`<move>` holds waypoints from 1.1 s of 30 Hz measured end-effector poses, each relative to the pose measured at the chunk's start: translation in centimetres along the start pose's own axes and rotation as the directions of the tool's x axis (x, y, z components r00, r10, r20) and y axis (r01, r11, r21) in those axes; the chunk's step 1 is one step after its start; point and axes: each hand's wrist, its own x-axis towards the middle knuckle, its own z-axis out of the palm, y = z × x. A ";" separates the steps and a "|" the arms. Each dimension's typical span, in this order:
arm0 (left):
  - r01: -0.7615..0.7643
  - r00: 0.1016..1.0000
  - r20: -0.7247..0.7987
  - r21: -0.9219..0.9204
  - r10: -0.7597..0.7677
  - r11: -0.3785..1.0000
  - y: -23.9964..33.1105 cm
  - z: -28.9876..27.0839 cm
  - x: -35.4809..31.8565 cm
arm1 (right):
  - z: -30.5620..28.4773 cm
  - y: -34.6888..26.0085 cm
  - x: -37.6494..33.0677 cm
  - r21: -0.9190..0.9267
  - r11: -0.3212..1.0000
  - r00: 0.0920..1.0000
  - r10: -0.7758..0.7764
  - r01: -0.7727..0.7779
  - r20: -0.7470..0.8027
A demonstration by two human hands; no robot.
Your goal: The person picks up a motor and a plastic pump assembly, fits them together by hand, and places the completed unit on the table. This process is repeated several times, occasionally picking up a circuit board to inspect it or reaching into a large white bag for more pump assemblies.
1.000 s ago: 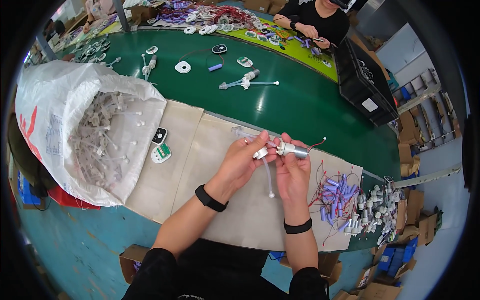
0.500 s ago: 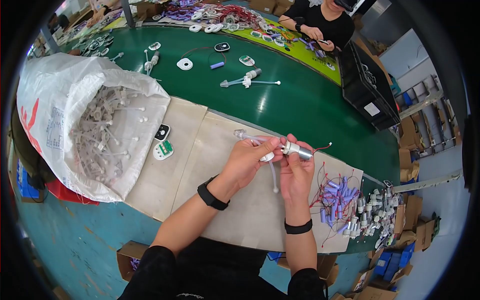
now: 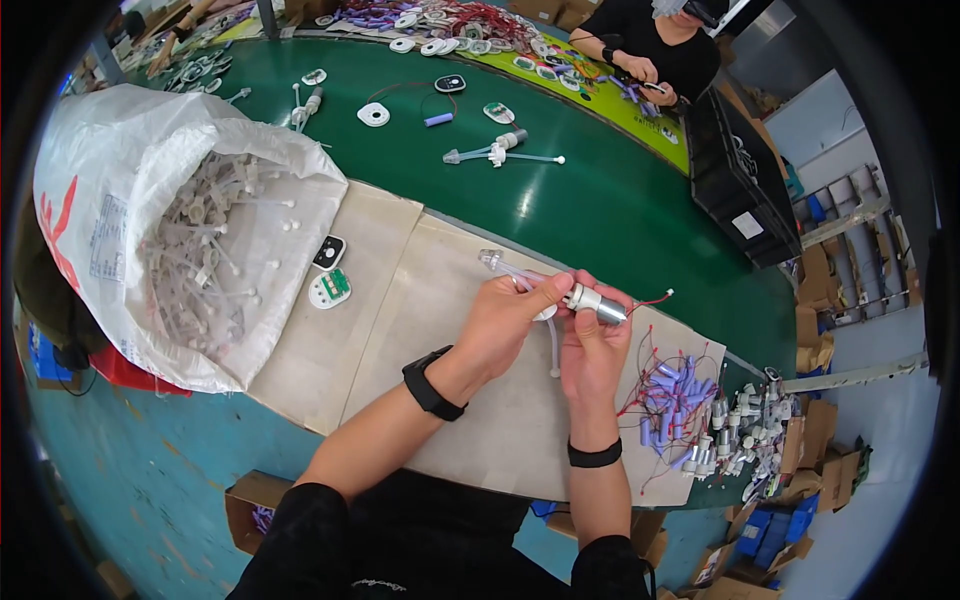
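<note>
Over the beige cardboard, my two hands meet around a small motor pump with clear tubing. My right hand (image 3: 592,355) grips the silver-and-white motor pump (image 3: 597,303), and a thin red wire (image 3: 652,299) with a white plug sticks out past its fingers. My left hand (image 3: 503,325) is closed on the clear tubing piece (image 3: 507,268), pinching it close to the pump's white end. One tube ends in a clear cone at upper left; another tube (image 3: 556,350) hangs down between the hands. Fingers hide the joint between tubing and pump.
An open white sack (image 3: 300,170) of clear tube parts stands at left. Beside it lie a black-and-white cover (image 3: 329,252) and a green circuit board (image 3: 335,284). Purple batteries (image 3: 668,400) and several motor pumps (image 3: 740,430) are heaped at right. Across the green belt (image 3: 590,210), a person works near a black crate (image 3: 740,180).
My view has shifted slightly. Both hands keep hold of the pump and tubing, with the left hand and the tubing's cone end slightly further right in the picture.
</note>
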 end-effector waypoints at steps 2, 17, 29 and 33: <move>-0.030 0.999 0.021 0.010 0.030 0.999 -0.2 -0.3 0.2 | 0.3 0.0 0.0 0.008 1.000 1.000 -0.002 0.002 0.001; -0.009 0.991 0.045 0.964 -0.127 0.266 14.2 -2.1 6.0 | 0.0 -9.9 9.1 -0.041 0.999 0.985 -0.042 0.035 -0.170; 0.165 0.893 0.149 0.770 0.425 -0.616 18.4 -15.1 33.3 | -3.0 -8.3 13.3 -0.059 0.996 0.942 -0.087 0.072 -0.325; 0.183 0.854 0.149 0.810 0.498 -0.556 21.1 -19.6 36.1 | -1.6 -8.2 13.1 -0.065 0.997 0.954 -0.047 0.029 -0.297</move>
